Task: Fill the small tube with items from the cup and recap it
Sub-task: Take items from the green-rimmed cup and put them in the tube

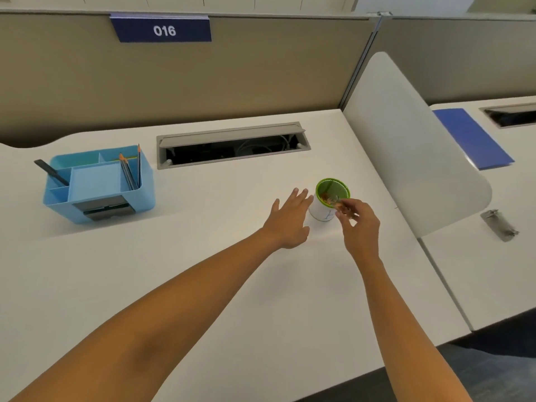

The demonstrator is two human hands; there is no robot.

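The view looks down on a white desk. Near its right-hand part stands the cup, white outside and green inside, upright and open; small orange-brown items lie at its bottom, too small to identify. The right hand is at the near rim of the cup, fingers bunched and pinching a small clear tube whose open end tilts over the cup's mouth. Whether the tube already holds anything cannot be told, and no cap is visible; it may be hidden in the hand. The left hand hangs just left of the cup, flat and spread, fingers extended toward the cup's side; the fingertips appear to reach it, though contact is uncertain. It holds nothing.

Step in hand, as judged: the filling stage, with the tube brought to the cup and the free hand arriving to steady or tip it. Recapping is not yet done.

The next move calls for a firm grasp of the cup by the left hand, so that it does not slide or topple, and then fine alignment of the narrow tube mouth with the items, either by tilting the cup or scooping. The small opening makes spills likely.

Elsewhere: a blue organiser with pencils at left, a cable hatch behind, well apart from the work.
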